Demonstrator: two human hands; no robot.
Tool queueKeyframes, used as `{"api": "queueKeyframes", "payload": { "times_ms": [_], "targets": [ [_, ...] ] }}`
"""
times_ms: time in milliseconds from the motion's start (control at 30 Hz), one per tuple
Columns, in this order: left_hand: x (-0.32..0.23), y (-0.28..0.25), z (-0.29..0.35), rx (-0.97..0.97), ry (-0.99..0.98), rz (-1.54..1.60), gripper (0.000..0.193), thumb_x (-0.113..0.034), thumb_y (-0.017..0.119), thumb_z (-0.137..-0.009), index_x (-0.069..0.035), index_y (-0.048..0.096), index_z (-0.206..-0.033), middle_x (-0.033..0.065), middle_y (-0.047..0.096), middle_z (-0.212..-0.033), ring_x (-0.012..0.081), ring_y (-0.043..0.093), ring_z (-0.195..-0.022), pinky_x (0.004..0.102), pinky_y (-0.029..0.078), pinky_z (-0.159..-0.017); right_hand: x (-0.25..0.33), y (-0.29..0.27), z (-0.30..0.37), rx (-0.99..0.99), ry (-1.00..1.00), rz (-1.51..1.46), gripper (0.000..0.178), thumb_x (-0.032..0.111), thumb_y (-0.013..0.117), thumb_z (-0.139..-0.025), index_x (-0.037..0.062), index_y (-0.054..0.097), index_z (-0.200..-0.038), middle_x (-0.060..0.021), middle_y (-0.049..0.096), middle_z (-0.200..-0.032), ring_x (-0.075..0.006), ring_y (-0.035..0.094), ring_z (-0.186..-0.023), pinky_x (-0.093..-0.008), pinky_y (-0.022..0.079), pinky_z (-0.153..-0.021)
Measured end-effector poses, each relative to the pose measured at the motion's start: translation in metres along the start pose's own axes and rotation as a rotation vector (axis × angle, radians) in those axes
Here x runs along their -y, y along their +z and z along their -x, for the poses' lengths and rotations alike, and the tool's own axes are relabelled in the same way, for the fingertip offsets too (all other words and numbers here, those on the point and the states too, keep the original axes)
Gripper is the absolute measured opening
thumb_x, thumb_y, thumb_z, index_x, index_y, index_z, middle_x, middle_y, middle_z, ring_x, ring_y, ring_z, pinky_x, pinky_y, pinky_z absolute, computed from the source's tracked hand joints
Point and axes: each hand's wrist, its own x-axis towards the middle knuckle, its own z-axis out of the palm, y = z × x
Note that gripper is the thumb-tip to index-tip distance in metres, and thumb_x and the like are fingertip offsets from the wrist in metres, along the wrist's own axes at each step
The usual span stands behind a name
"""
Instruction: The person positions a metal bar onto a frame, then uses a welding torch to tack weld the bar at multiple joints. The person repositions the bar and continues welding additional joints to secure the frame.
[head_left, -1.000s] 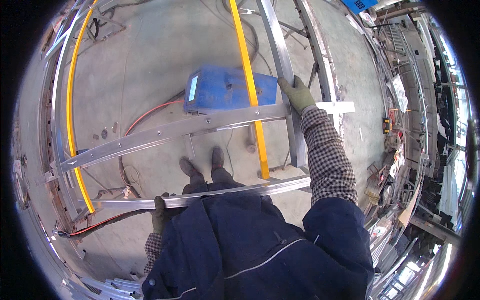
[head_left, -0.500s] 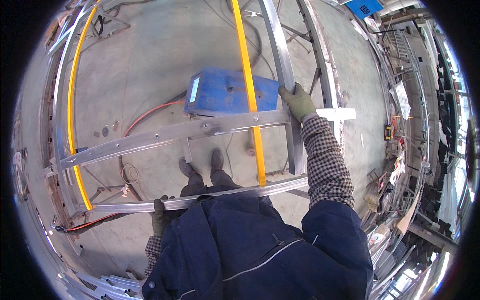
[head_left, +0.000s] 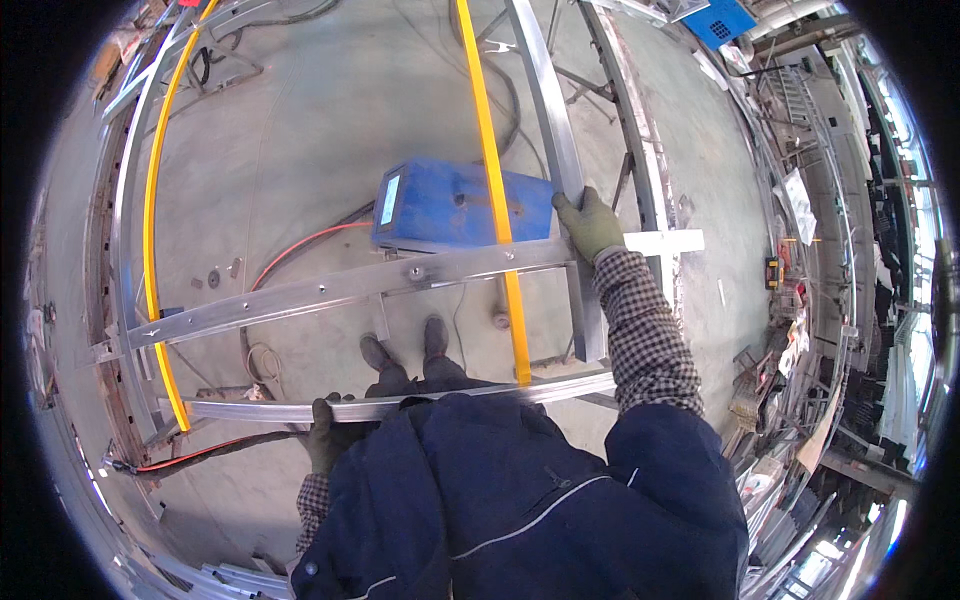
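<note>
Well forward, arm [head_left: 648,325] outstretched, the right hand [head_left: 592,222] clasped the right bar [head_left: 553,120] of the metal frame [head_left: 345,283]; low beside the body [head_left: 510,490], the left hand [head_left: 322,438] gripped the near bar [head_left: 250,410] at the frame's near edge.

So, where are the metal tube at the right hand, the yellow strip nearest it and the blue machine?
Metal tube [head_left: 552,115]: head view, on its upper length.
Yellow strip [head_left: 496,190]: head view, on its middle.
Blue machine [head_left: 450,210]: head view, on its casing.
</note>
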Motion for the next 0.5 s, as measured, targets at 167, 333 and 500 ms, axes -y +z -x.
{"api": "queueKeyframes", "payload": {
  "times_ms": [167,333,500],
  "targets": [
    [0.0,0.012,0.006,0.056,-0.052,0.04,0.048,-0.046,0.081,-0.099,-0.009,0.06,-0.122,0.0095,0.068,-0.114,0.0303,0.067,-0.113,0.0525,0.057,-0.105,-0.001,-0.002,0.014,-0.011,-0.035,0.016,0.077,0.061,0.062,-0.099,-0.0092,0.06,-0.131,-0.0354,0.075,-0.112,-0.0485,0.074,-0.112,-0.0526,0.055,-0.101],
    [-0.005,0.013,0.011,-0.01,0.017,-0.103,0.055,-0.049,0.08,-0.099,-0.007,0.058,-0.127,0.0134,0.068,-0.117,0.0324,0.066,-0.116,0.0532,0.054,-0.109,-0.004,-0.001,0.021,0.008,-0.013,0.029,0.081,0.062,0.059,-0.103,-0.0119,0.058,-0.138,-0.0367,0.072,-0.123,-0.0486,0.072,-0.119,-0.0503,0.054,-0.105],
    [0.001,0.004,-0.002,0.097,-0.015,-0.149,0.057,-0.049,0.078,-0.101,-0.008,0.057,-0.133,0.0154,0.066,-0.121,0.0355,0.064,-0.119,0.0573,0.049,-0.115,-0.013,-0.001,0.019,0.002,-0.049,0.021,0.09,0.069,0.056,-0.103,-0.0091,0.053,-0.148,-0.0376,0.07,-0.129,-0.0485,0.069,-0.125,-0.0488,0.053,-0.109]
  ]
}}
